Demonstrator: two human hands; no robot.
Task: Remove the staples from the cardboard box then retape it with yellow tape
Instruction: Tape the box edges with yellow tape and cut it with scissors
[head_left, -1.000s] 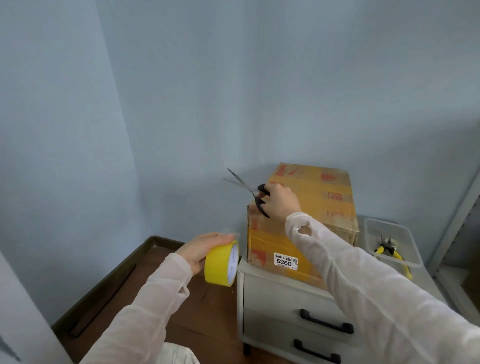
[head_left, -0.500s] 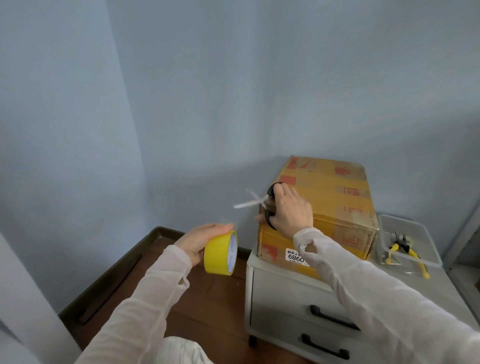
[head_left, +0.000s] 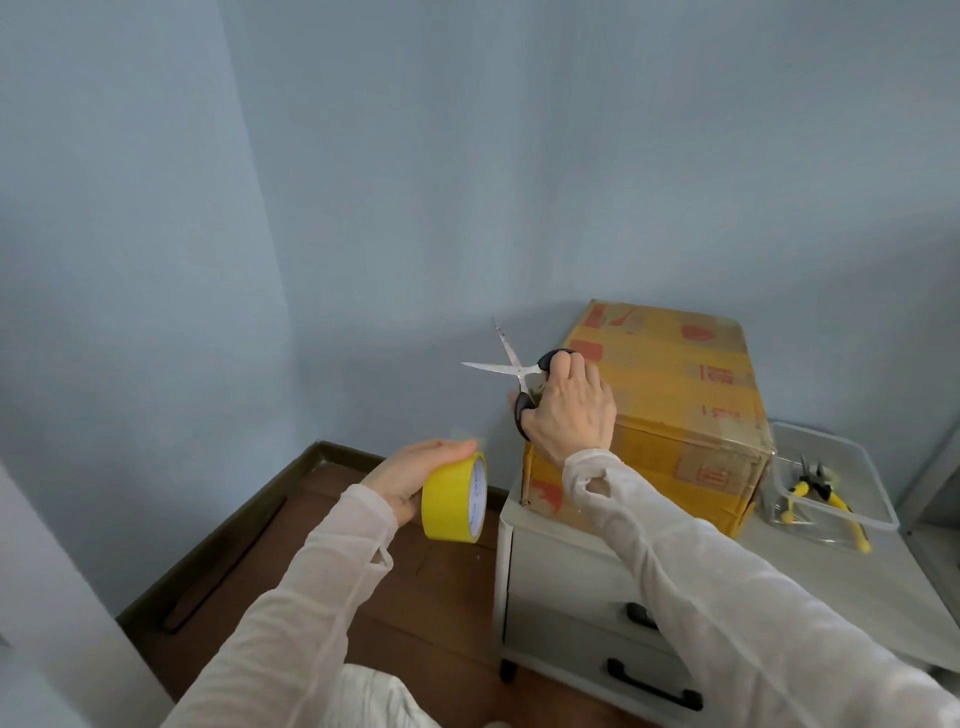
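Note:
A cardboard box (head_left: 675, 395) with red print and yellow tape across its top stands on a white drawer unit (head_left: 571, 582). My right hand (head_left: 569, 410) grips black-handled scissors (head_left: 511, 364) at the box's left end, blades spread wide apart and pointing left and up. My left hand (head_left: 410, 473) holds a roll of yellow tape (head_left: 454, 499) in the air to the left of the unit, below the scissors. A short, faint loose end of tape seems to stick up near my fingertips.
A clear plastic tray (head_left: 862, 467) right of the box holds yellow-handled pliers (head_left: 821, 493). The unit has two drawers with black handles (head_left: 649, 686). Blue walls meet in a corner behind. Brown wooden floor (head_left: 322, 571) lies at the left.
The scissor blades have spread wider apart. My right hand stays at the box's left end, and my left hand still holds the tape roll in about the same place.

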